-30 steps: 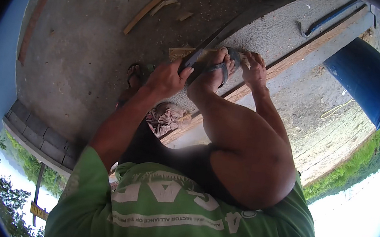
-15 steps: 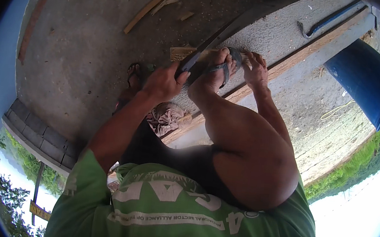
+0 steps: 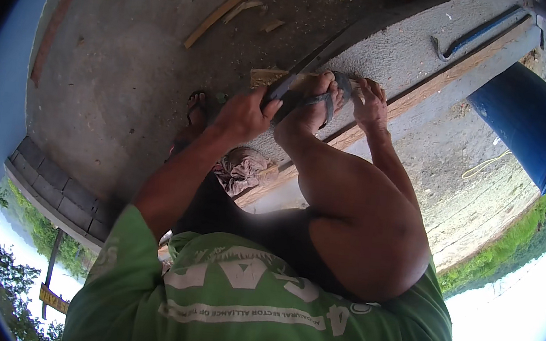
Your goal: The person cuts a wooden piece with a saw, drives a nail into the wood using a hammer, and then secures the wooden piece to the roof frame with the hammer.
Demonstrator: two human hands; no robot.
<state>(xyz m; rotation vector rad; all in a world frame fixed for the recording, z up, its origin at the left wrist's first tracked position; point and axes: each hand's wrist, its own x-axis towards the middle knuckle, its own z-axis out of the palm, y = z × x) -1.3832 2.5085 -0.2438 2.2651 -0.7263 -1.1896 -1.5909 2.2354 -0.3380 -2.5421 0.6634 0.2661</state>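
My left hand (image 3: 253,108) is wrapped round the black handle of a long dark-bladed tool (image 3: 303,62), whose blade slants up and right across a narrow piece of wood (image 3: 264,78). My sandalled right foot (image 3: 309,111) rests on this wood. Beside the foot, my right hand (image 3: 371,107) grips the wood's right end with bent fingers, partly hiding it. The wood lies at the edge of a rough concrete ledge (image 3: 391,56) faced with a long plank (image 3: 446,72). A crumpled cloth (image 3: 238,170) lies below my left hand.
Loose strips of wood (image 3: 224,11) lie on the concrete floor (image 3: 118,61). A blue pry bar (image 3: 474,30) is on the ledge, and a blue barrel (image 3: 524,124) stands to the right with a yellow cord (image 3: 487,163). Grey blocks (image 3: 51,187) line the lower left edge.
My left hand with the bladed tool drew back slightly down and left, then moved up and right again. The whole view has shifted a little rightward. My right hand still grips beside my foot.
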